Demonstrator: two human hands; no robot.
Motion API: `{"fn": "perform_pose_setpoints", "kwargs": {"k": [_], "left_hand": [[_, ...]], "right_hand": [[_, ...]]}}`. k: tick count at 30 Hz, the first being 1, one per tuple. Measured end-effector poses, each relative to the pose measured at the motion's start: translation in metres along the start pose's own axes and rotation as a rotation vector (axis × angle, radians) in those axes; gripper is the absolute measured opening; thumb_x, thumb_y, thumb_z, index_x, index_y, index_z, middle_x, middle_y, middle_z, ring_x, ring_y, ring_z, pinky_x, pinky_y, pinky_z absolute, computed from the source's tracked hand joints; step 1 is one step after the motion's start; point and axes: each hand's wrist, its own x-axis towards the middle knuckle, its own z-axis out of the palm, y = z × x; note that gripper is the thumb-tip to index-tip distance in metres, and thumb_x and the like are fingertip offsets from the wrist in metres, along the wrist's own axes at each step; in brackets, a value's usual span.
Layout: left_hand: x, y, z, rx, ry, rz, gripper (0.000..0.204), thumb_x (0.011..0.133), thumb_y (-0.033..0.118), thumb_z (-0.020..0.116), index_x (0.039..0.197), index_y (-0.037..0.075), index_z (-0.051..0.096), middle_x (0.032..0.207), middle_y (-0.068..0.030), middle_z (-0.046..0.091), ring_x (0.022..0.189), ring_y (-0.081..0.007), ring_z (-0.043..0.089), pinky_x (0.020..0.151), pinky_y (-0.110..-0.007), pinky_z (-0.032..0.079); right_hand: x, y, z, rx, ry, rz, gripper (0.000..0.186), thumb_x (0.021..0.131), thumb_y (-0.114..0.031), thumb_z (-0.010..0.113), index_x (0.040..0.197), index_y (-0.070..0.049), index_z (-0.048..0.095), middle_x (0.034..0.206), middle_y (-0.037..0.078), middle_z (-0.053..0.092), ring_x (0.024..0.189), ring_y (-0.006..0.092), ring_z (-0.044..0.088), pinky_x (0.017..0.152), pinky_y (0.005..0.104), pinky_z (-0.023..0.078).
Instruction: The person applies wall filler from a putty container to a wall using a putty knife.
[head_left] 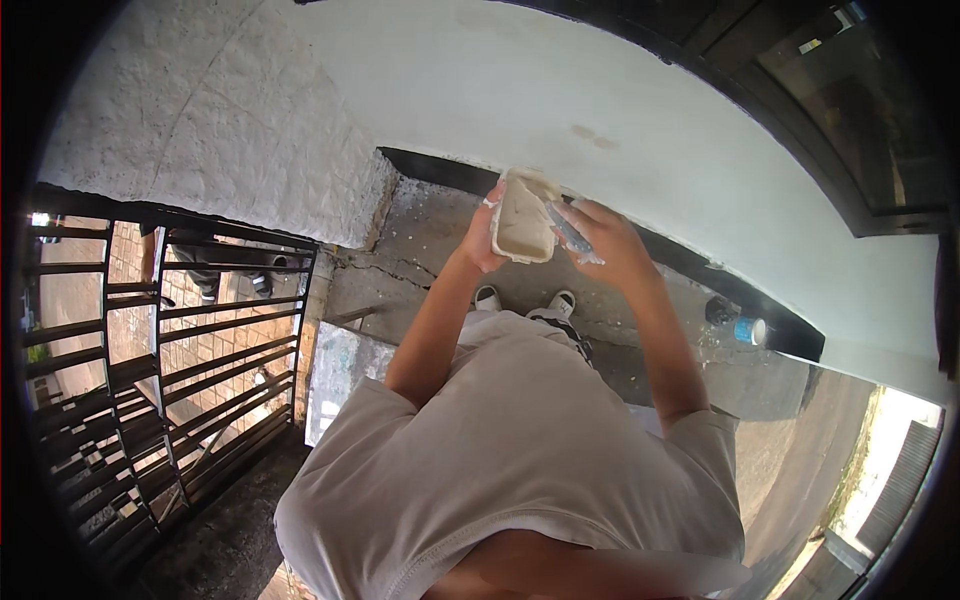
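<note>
My left hand (481,236) is wrapped round the left side of an off-white, open rectangular tub (528,250), held up in front of my chest. Pale paste, like filler, coats its inner walls and bottom. At the tub's right edge, my right hand (608,238) is closed on a grey putty knife (568,227) smeared with white. The upper end of the knife reaches the tub's rim; whether it touches the paste I cannot tell. White smears mark the fingers of both hands.
A white wall (470,90) stands ahead, with a dark baseboard (440,172) and a dark-framed window (830,110). Black metal railings (165,340) are at the left, a person's legs (200,270) beyond them. A blue-and-white can (750,331) rests on the cracked floor at right.
</note>
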Motion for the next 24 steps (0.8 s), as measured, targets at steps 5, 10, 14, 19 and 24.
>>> {"fn": "perform_pose_setpoints", "kwargs": {"k": [5,10,14,19,24], "left_hand": [[0.003,-0.007,-0.006,0.111,0.031,-0.037,0.07,0.095,0.063,0.047,0.142,0.011,0.046,0.131,-0.0126,0.06,0.116,-0.0288,0.062,0.097,-0.047,0.052],[0.009,0.005,-0.002,0.081,-0.004,-0.015,0.073,0.094,0.062,0.051,0.141,0.006,0.046,0.129,-0.0141,0.06,0.115,-0.0291,0.062,0.097,-0.045,0.052],[0.014,-0.001,0.007,0.124,0.03,0.029,0.072,0.094,0.062,0.05,0.14,0.007,0.047,0.127,-0.0138,0.06,0.114,-0.029,0.063,0.096,-0.045,0.053],[0.008,-0.008,0.029,0.225,0.083,-0.018,0.07,0.095,0.062,0.049,0.139,0.007,0.048,0.127,-0.0137,0.061,0.113,-0.0284,0.063,0.095,-0.045,0.053],[0.011,-0.011,0.012,0.177,0.054,0.001,0.071,0.094,0.063,0.049,0.138,0.007,0.049,0.126,-0.0134,0.061,0.113,-0.0291,0.063,0.095,-0.046,0.053]], "right_hand": [[-0.007,-0.012,0.011,-0.097,-0.064,-0.181,0.062,0.073,-0.015,0.075,0.132,-0.007,0.058,0.109,0.012,0.06,0.093,0.0287,0.064,0.08,0.0391,0.056],[-0.016,-0.011,-0.012,0.024,0.021,-0.225,0.051,0.077,-0.012,0.078,0.126,-0.008,0.062,0.094,0.007,0.064,0.08,0.0291,0.065,0.065,0.0394,0.054],[-0.016,-0.002,-0.019,-0.102,0.144,-0.188,0.051,0.077,-0.012,0.077,0.125,-0.008,0.062,0.095,0.007,0.063,0.079,0.0286,0.064,0.066,0.0389,0.054],[-0.02,0.009,-0.007,-0.191,-0.041,-0.01,0.071,0.067,-0.017,0.079,0.133,-0.007,0.055,0.115,0.008,0.059,0.096,0.0253,0.065,0.079,0.0383,0.054],[-0.039,-0.012,0.005,-0.093,-0.009,-0.072,0.057,0.074,-0.016,0.077,0.127,-0.005,0.059,0.104,0.009,0.061,0.085,0.0274,0.066,0.073,0.0387,0.054]]}}
